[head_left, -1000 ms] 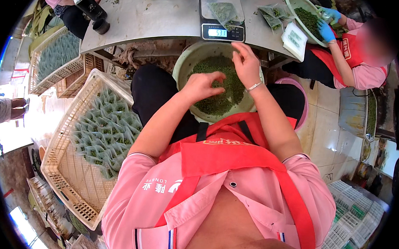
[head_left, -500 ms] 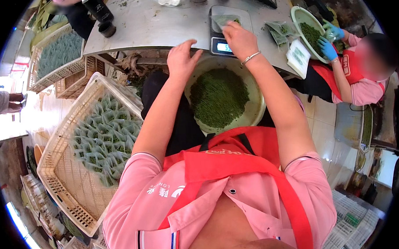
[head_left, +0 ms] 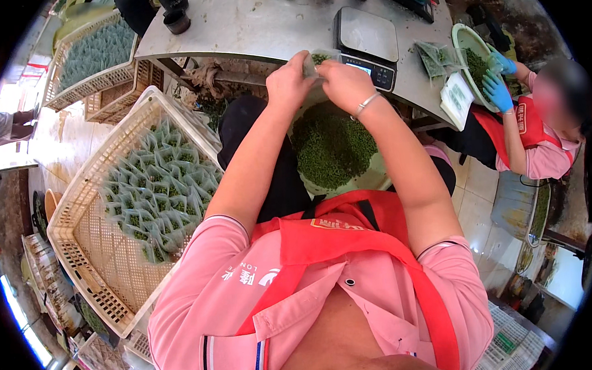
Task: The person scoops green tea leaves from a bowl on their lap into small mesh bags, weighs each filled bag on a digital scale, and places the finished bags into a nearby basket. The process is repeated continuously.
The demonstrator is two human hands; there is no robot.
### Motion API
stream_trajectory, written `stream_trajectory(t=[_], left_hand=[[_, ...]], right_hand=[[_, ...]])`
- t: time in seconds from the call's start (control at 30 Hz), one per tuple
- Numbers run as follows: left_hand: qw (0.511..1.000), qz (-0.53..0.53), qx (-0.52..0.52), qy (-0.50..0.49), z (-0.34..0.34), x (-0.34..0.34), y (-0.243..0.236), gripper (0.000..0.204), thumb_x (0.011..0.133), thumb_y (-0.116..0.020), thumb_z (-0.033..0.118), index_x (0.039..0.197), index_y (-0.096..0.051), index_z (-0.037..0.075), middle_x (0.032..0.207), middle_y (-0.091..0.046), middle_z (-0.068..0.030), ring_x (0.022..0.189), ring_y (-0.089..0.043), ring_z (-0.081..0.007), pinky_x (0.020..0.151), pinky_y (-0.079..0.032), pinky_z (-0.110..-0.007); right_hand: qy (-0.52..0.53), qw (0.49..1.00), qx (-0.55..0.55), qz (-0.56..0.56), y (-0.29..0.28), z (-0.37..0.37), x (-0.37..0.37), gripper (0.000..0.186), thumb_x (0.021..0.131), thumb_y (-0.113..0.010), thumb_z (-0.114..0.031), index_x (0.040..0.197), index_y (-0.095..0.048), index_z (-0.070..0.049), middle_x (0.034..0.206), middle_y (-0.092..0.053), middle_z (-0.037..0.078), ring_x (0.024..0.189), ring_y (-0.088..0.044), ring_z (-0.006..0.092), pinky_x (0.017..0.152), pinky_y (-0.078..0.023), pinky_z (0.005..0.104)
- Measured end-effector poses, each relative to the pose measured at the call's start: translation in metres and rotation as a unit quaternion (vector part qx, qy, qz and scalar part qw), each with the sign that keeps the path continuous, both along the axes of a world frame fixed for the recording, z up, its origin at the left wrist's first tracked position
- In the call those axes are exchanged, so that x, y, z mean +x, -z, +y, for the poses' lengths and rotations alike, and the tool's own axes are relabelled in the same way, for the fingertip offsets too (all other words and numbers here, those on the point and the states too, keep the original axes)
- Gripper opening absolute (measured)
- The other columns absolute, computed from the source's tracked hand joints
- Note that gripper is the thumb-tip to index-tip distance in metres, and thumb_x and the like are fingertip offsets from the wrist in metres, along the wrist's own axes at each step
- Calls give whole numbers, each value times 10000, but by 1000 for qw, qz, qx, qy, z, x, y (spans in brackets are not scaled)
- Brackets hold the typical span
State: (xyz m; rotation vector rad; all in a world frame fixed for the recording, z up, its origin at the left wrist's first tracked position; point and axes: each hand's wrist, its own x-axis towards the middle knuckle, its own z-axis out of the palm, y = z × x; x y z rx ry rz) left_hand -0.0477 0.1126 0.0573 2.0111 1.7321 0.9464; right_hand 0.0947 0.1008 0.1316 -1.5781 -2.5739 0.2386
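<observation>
A small clear plastic bag (head_left: 317, 59) with green bits in it is stretched between my two hands, over the far rim of a bowl. My left hand (head_left: 288, 83) pinches its left side, and my right hand (head_left: 346, 85) grips its right side. Below them, a wide pale bowl (head_left: 372, 177) holds a heap of small green buds or leaves (head_left: 334, 148). Just beyond my right hand stands a digital scale (head_left: 369, 39) with a bare metal plate and a lit display partly hidden by my fingers.
At my left, a cream plastic crate (head_left: 94, 277) holds rows of filled clear bags (head_left: 156, 183). Another crate (head_left: 51, 95) of bags stands behind it. A metal table (head_left: 251, 30) carries a dark cup (head_left: 177, 21) and bagged greens (head_left: 435, 57). A blue-gloved co-worker (head_left: 498, 90) works at a basin at right.
The bag has come off the scale's plate toward me and left. My left hand, empty and spread before, now grips it too. The view has shifted slightly.
</observation>
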Motion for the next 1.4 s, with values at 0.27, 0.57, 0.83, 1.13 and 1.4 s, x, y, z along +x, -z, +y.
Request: stream_trajectory(t=[0.27,0.57,0.83,1.13,1.4], left_hand=[[999,30,40,-5,-2,5,0,560,710,-675,266,1206,-491,84,912,-655,-140,826,-631,-324,693,-493,-419],[996,71,50,-23,-4,3,0,603,696,-681,261,1255,-471,177,751,-639,-95,709,-628,-301,600,-481,-396],[996,85,31,-8,-8,12,-7,523,737,-664,283,1220,-502,163,815,-656,-91,709,-631,-304,610,-490,-393],[968,-217,-93,-90,5,4,-8,647,723,-739,419,1216,-522,60,1139,-620,-110,946,-612,-189,842,-457,-304],[975,-173,-105,-90,-2,2,-17,726,704,-736,492,1226,-497,47,1167,-596,-150,1051,-579,-220,905,-433,-317]], right_hand=[[42,999,4,18,5,-14,-7,378,798,-525,-122,1176,-535,-108,1218,-518,177,889,-628,323,753,-511,428],[26,995,21,94,2,-18,0,326,797,-521,-131,1121,-553,-137,1149,-534,146,944,-610,321,797,-499,418],[-43,980,-65,185,11,-5,18,291,794,-538,-159,1070,-593,-84,1133,-552,140,935,-612,307,778,-497,409],[205,885,407,99,-7,97,234,367,764,-541,-91,1091,-651,-217,1121,-591,100,954,-577,232,819,-468,357],[327,911,250,-11,16,131,283,189,826,-532,-243,927,-692,-241,1041,-649,16,1192,-443,304,1015,-274,510]])
